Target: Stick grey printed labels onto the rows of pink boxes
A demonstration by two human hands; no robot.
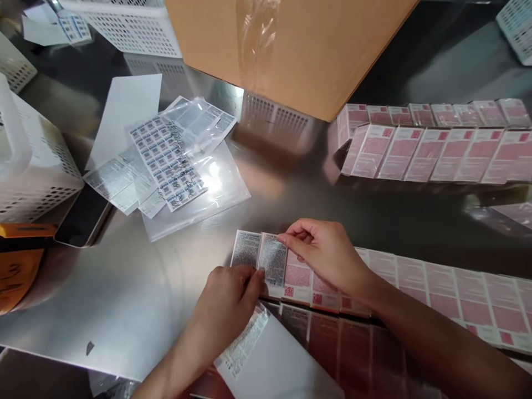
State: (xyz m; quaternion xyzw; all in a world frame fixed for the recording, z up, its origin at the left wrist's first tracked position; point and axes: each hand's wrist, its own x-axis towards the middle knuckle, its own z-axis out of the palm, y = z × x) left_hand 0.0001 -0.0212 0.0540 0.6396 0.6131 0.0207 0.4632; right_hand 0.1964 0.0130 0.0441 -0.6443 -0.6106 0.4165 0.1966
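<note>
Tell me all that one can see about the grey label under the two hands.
The grey label is a small upright rectangle of dense fine print, lying flat on a pink box in the near row. The right hand pinches its top corner; the left hand presses its lower left edge. A second, like label sits beside it to the left.

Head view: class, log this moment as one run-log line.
left hand: presses label | right hand: pinches label's top edge | pink box row: beneath | table: steel

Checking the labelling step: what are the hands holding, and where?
Both hands pinch one grey label over the second box of the near row: right hand at its top edge, left hand at its lower left corner.
</note>
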